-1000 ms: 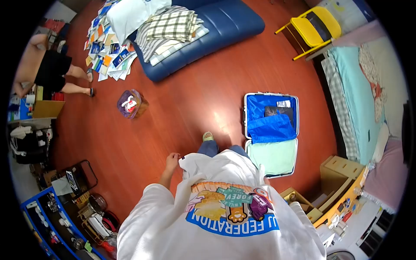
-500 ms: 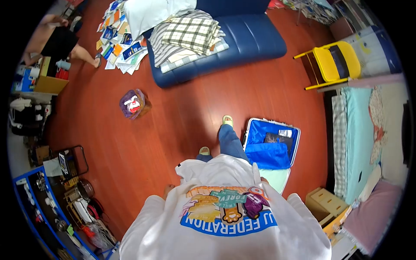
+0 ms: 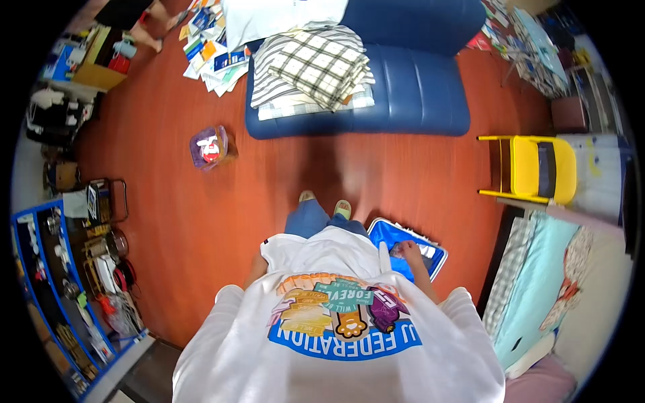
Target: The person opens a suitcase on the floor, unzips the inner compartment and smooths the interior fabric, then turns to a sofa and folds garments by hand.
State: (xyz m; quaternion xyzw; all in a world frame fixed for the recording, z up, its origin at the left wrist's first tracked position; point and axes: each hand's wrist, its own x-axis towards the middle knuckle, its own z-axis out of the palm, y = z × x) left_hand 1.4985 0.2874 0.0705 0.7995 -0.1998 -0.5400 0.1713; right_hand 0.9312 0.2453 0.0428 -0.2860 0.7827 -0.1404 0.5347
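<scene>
My right hand (image 3: 408, 251) reaches out over the suitcase (image 3: 440, 256), which lies open on the floor with a blue lining. Its fingers look curled at a small greyish thing, too small to make out. A dark flat item in the suitcase is partly covered by this hand. On the other side, only my left forearm (image 3: 255, 271) shows beside the white T-shirt (image 3: 322, 255); the hand itself is hidden.
Ahead stands a blue sofa (image 3: 416, 87) with folded plaid bedding (image 3: 319, 67). A lined waste bin (image 3: 208, 148) is on the floor. A yellow folding chair (image 3: 524, 168) and bed (image 3: 531, 269) stand right, a blue-framed shelf (image 3: 47, 269) left. Another person's leg (image 3: 148, 33) shows far left.
My right hand has come into view over the suitcase. My body and view have turned, and my feet have shifted. The other person has moved toward the upper edge of the view.
</scene>
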